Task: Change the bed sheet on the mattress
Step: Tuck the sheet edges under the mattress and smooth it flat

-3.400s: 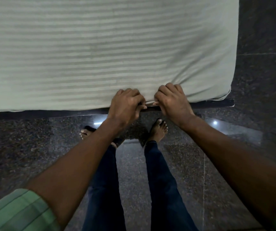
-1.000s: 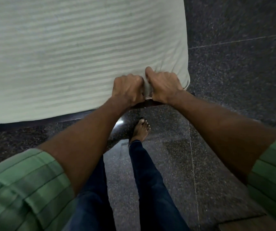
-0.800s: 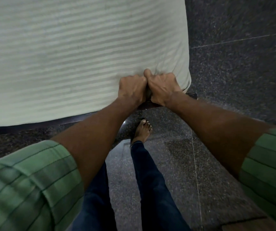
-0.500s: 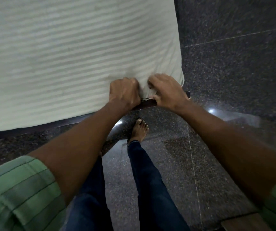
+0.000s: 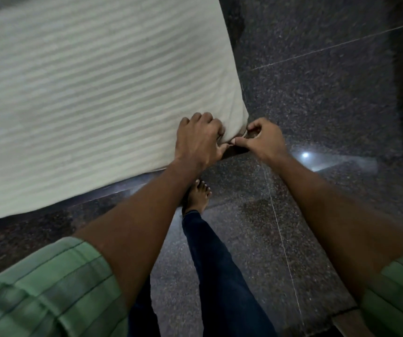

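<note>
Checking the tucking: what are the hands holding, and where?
Both the left hand and right hand grip the bed sheet at its near corner edge.

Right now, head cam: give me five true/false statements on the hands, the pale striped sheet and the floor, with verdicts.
1. Both hands work at the mattress's near right corner. True: the left hand and right hand meet there.
2. The pale striped bed sheet lies crumpled on the floor. False: it is spread over the mattress.
3. The right hand lies flat and open. False: its fingers are curled, pinching at the sheet's corner edge.
4. The floor is dark speckled stone. True.
5. The person wears shoes. False: the visible foot is bare.
</note>
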`<state>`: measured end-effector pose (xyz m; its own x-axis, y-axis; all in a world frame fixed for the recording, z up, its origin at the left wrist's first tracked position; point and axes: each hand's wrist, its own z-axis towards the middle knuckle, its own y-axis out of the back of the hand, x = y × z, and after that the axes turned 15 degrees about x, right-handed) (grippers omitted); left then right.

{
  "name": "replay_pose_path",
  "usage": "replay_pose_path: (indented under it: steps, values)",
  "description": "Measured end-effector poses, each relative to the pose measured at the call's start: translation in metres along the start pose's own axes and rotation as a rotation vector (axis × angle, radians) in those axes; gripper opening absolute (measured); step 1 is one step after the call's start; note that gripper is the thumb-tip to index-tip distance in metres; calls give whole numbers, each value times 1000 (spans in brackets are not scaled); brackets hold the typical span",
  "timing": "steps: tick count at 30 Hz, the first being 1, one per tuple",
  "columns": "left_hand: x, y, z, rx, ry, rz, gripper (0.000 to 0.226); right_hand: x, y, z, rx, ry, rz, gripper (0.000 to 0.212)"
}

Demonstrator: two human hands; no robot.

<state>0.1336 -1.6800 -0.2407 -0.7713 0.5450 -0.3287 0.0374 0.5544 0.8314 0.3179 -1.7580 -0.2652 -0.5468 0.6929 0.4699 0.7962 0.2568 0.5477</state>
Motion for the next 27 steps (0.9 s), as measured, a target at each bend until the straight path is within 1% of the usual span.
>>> replay_pose_path:
  steps: [1, 2, 4, 8, 10, 14, 16, 18, 21, 23, 25, 27]
  values:
    - [-1, 0, 1, -5, 15, -12, 36, -2, 1, 3, 75, -30, 93, 47]
    - [-1, 0, 2, -3, 29, -27, 33, -3, 2, 5, 131, -30, 136, 47]
    - [-4, 0, 3, 15, 37, -46, 27, -3, 6, 7, 155, 6, 120, 37]
    - [-9, -7, 5, 2, 45, -83, 18, -1, 11, 9, 83, 45, -20, 24]
    - [-9, -10, 6, -9, 51, -126, 16, 1, 9, 8, 59, 42, -35, 17]
    - [-5, -13, 7, -27, 40, -173, 14, 3, 3, 6, -7, -10, -52, 12]
    - [-6, -13, 7, -21, 24, -184, 14, 7, 3, 5, -50, -49, -73, 9]
    - [-7, -13, 6, -26, 19, -199, 17, 15, 2, 6, -47, -71, -86, 10]
    - [-8, -12, 4, -39, 51, -243, 20, 30, 4, 14, 0, -146, -115, 8]
    - [-10, -11, 5, -26, 94, -263, 25, 34, 5, 24, 16, -208, -121, 14]
    - [-11, -8, 9, 14, 136, -250, 29, 31, 4, 35, 53, -262, -106, 19]
    - [-14, -4, 18, 70, 170, -216, 33, 26, 4, 45, 104, -294, -78, 16]
